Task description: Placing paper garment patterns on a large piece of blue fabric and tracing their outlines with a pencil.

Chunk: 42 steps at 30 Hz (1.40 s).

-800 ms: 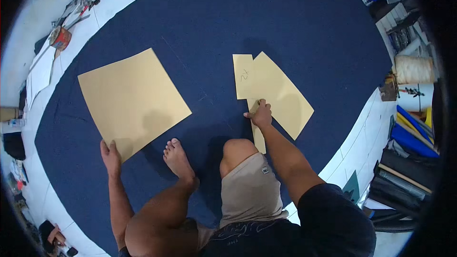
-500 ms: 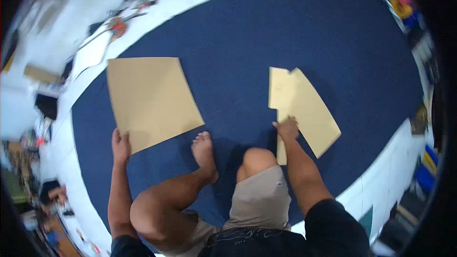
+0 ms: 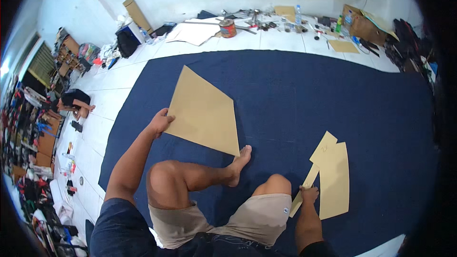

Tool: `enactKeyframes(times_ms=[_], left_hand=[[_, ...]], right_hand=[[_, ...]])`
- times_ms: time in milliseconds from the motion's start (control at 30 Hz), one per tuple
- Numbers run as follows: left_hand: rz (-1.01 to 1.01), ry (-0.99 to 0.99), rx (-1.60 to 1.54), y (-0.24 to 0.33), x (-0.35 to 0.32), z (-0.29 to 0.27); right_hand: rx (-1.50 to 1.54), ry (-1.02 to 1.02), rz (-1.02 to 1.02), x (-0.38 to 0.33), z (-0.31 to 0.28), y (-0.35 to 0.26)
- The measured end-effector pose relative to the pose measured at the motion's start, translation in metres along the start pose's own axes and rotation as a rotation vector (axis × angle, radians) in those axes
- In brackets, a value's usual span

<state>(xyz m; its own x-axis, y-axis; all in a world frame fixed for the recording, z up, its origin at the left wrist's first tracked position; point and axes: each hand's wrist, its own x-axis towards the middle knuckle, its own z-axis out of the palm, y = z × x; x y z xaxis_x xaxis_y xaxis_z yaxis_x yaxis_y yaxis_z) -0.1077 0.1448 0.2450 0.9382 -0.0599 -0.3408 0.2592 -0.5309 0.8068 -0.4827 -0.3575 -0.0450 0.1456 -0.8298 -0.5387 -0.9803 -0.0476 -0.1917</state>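
Where our left grip point(image 3: 161, 123) pinches its near-left corner, the large tan sheet point(image 3: 204, 112) extends rightward over blue cloth point(image 3: 285, 90). Our right grip point(image 3: 310, 194) clasps the narrow strip point(image 3: 311, 176), its long axis slanting forward and rightward.

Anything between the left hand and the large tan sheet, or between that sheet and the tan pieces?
The left hand grips the large tan sheet by its edge, nothing visible between. Toward the tan pieces, the left foot, at the sheet's lower corner, and right knee partly intrude.
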Motion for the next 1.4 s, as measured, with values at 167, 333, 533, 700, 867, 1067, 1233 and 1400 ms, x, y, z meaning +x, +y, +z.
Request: enactKeyframes(times_ms=[167, 333, 533, 700, 867, 1067, 1233, 1400], left_hand=[[-0.01, -0.061, 0.217, 0.029, -0.005, 0.005], [0.067, -0.17, 0.109, 0.04, 0.005, 0.018], [0.083, -0.333, -0.247, -0.017, 0.044, 0.022], [0.004, -0.368, -0.269, -0.129, 0.085, 0.025], [-0.157, -0.429, -0.164, -0.243, 0.1, 0.028], [-0.26, -0.588, 0.106, -0.294, 0.122, 0.033], [-0.267, -0.66, 0.336, -0.279, 0.139, 0.066], [-0.243, -0.649, 0.554, -0.28, 0.148, 0.055]], right_hand=[[0.009, -0.014, 0.009, -0.004, -0.005, 0.01], [0.021, 0.016, -0.039, 0.007, 0.008, 0.02], [-0.034, 0.074, -0.08, 0.016, 0.017, 0.02], [-0.003, 0.116, -0.046, 0.037, 0.025, 0.029], [0.098, 0.085, -0.147, 0.021, 0.027, 0.018], [0.358, 0.114, -0.128, -0.007, 0.062, 0.053], [0.602, 0.081, -0.136, 0.003, 0.055, 0.136], [0.185, 0.21, -0.199, -0.032, 0.057, 0.133]])
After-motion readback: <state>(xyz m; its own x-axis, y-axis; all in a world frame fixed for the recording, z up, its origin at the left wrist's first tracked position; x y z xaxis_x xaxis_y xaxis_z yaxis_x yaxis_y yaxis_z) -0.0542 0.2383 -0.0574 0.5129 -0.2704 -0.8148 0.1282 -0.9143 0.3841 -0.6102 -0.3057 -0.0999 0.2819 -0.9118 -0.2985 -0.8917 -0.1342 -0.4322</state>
